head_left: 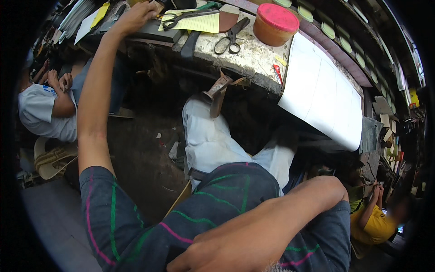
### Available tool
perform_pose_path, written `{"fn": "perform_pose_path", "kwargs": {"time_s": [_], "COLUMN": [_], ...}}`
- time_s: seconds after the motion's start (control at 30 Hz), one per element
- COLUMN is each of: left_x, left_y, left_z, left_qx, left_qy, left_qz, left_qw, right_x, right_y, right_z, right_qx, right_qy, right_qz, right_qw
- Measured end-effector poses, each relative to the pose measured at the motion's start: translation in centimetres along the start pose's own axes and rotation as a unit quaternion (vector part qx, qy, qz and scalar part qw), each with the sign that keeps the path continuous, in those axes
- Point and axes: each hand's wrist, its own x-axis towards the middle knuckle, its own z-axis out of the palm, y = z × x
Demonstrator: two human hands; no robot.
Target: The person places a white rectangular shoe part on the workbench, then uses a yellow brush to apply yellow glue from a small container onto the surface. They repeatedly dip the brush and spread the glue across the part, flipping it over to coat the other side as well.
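Note:
My left hand [138, 17] reaches to the far left of the workbench [265, 68]. Its fingers curl at a small brownish thing whose kind I cannot make out. Beside it, black-handled scissors [181, 18] lie across a yellow lined notepad [206, 22]. A second pair of scissors [232, 37] rests to the right, with a dark-handled tool [190, 44] jutting over the bench edge. My right arm is folded across my chest; the back of my right hand [217, 249] shows at the lower edge, its fingers mostly hidden.
A red-lidded round tub [275, 25] stands on the bench. A large white sheet [324, 90] hangs over its edge. A rusty metal tool [219, 90] is above my knee. People sit left, in a white shirt [47, 111], and right, in a yellow shirt [374, 226].

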Motion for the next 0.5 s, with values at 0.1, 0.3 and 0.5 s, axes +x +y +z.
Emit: {"fn": "perform_pose_path", "kwargs": {"time_s": [0.1, 0.3, 0.5], "left_x": [-1.2, -3.8, -9.0], "left_y": [-0.8, -1.4, 1.5], "left_z": [-0.1, -2.7, -3.6], "left_qx": [-0.049, 0.044, -0.081], "left_qy": [0.027, 0.101, 0.178], "left_qz": [-0.070, -0.041, -0.149], "left_qw": [0.996, 0.993, 0.969], "right_x": [0.5, 0.8, 1.8], "right_y": [0.9, -1.0, -1.4], "right_z": [0.9, -1.0, -2.5], "right_qx": [0.075, 0.074, 0.072], "right_qy": [0.011, -0.025, -0.066], "right_qz": [0.012, 0.080, 0.123], "right_qw": [0.997, 0.994, 0.988]}}
